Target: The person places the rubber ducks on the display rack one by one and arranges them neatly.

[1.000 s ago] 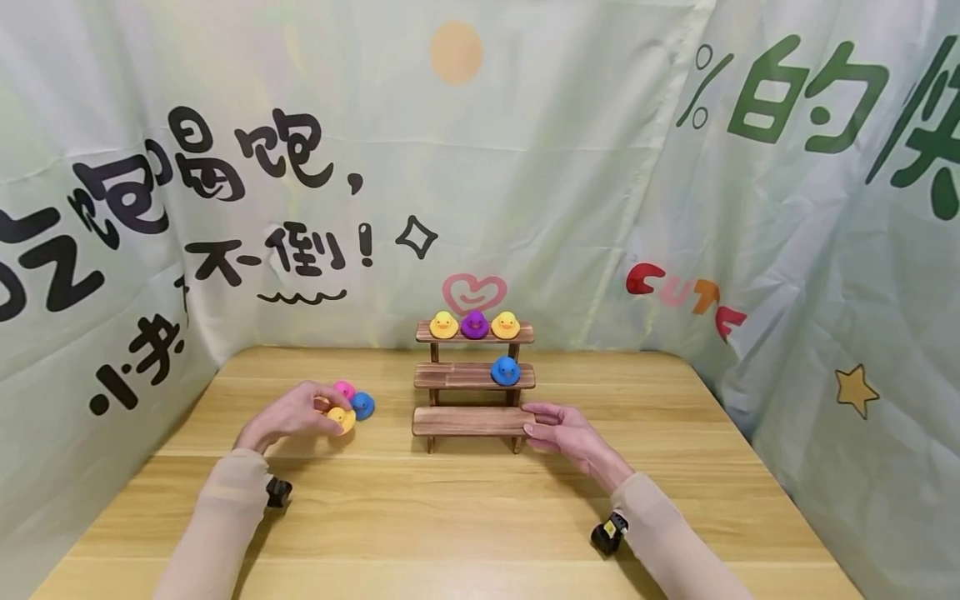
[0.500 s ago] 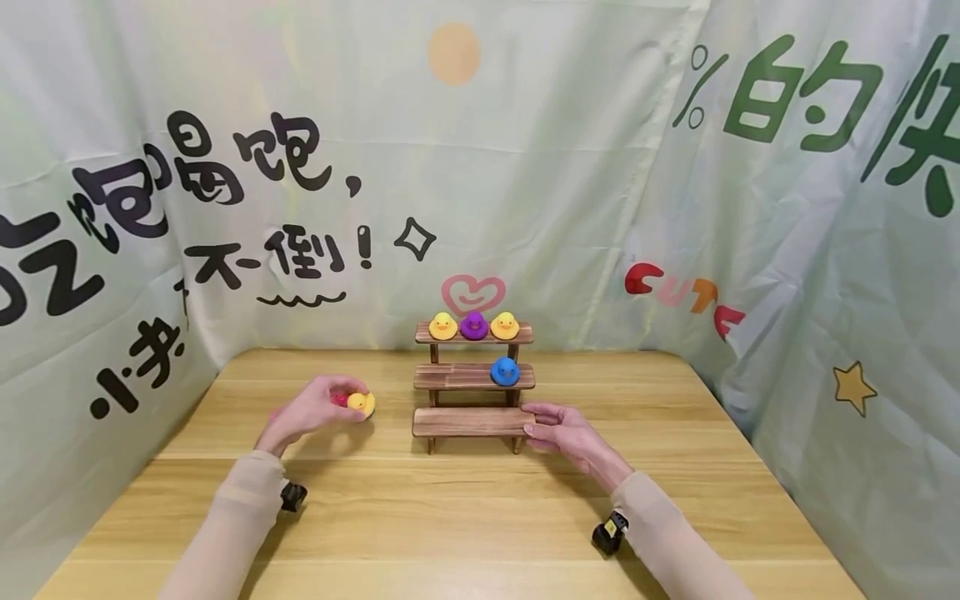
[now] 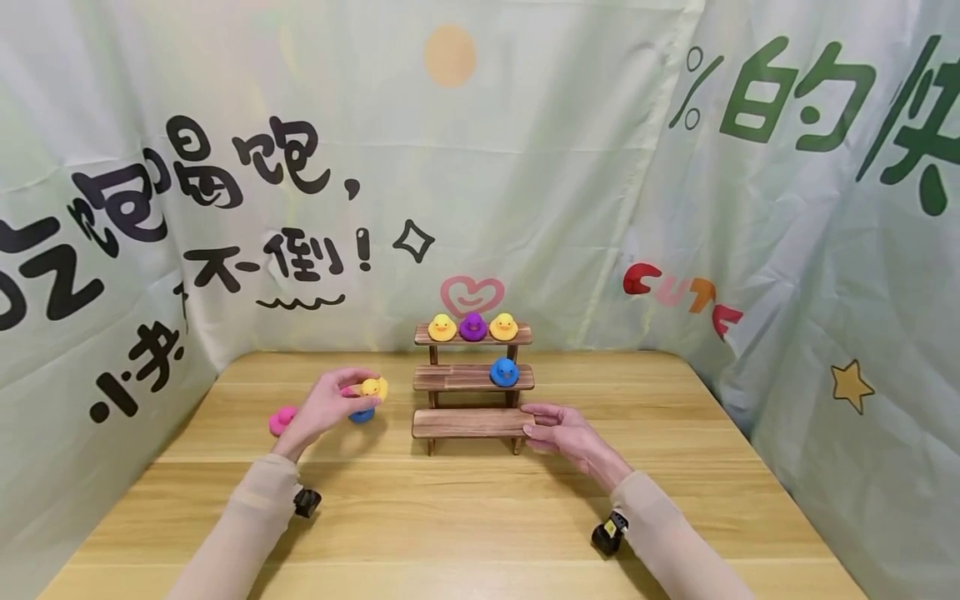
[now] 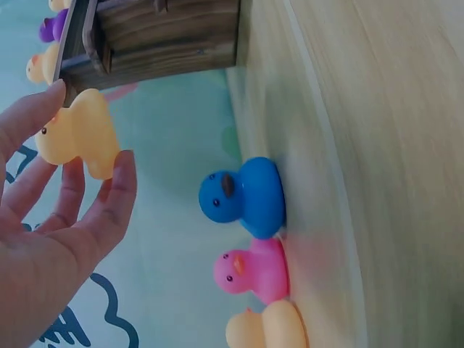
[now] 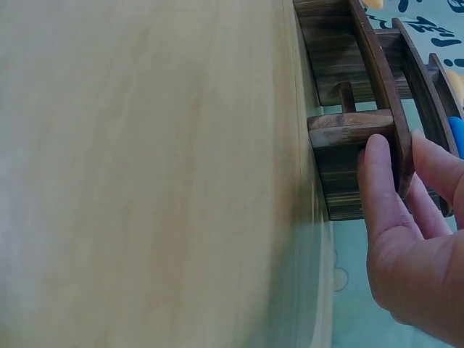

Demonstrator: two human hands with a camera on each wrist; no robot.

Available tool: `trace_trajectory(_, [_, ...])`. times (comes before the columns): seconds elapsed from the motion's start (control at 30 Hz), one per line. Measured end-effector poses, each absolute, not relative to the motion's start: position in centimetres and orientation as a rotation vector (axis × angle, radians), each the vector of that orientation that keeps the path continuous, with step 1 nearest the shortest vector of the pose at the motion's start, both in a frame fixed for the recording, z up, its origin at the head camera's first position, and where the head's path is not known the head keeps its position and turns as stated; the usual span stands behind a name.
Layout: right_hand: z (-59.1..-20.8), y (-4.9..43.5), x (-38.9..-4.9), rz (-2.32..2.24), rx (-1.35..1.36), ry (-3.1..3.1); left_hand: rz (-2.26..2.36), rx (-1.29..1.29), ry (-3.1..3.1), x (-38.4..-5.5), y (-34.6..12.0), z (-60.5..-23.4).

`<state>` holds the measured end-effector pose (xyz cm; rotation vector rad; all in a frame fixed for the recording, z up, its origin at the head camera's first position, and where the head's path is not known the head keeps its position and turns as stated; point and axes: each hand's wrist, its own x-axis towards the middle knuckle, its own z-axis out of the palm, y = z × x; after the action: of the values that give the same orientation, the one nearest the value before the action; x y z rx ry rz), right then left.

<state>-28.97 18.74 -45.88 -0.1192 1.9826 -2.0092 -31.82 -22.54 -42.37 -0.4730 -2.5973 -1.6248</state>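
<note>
My left hand (image 3: 328, 406) pinches a yellow rubber duck (image 4: 85, 133) between thumb and fingers, held up off the table to the left of a three-tier wooden stand (image 3: 468, 423). Below it sits a blue duck (image 4: 250, 196), with a pink duck (image 4: 254, 270) and another yellow duck (image 4: 270, 326) in line beside it. My right hand (image 3: 573, 437) grips the right end of the stand's lowest board, thumb on top and fingers underneath. That lowest board bears no duck. On the middle board, toward the right, sits a blue duck (image 3: 505, 372).
Along the top board stand a yellow duck (image 3: 442, 327), a purple duck (image 3: 473, 327) and a second yellow one. Another pink duck (image 3: 282, 420) lies by my left wrist. A printed cloth (image 3: 555, 192) hangs behind the wooden table (image 3: 480, 517).
My left hand has lifted the yellow duck from the group and moved it right and away from me, uncovering a pink duck behind the wrist. My right hand stays at the stand.
</note>
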Motion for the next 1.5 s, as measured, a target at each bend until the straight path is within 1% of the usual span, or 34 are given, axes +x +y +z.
trace_trajectory(0.37, [-45.9, 18.7, -28.9, -2.009, -0.109, 1.972, -1.673, -0.603, -2.461, -32.0, -21.1, -42.1])
trace_trajectory(1.07, [-45.6, 18.5, -28.9, -2.016, -0.107, 1.932, -1.871, -0.592, -2.344, -32.1, -17.3, -41.2])
trace_trajectory(1.5, [-46.1, 18.8, -29.0, -2.053, -0.083, 1.852, -1.871, -0.644, -2.31, -32.4, -14.9, -41.7])
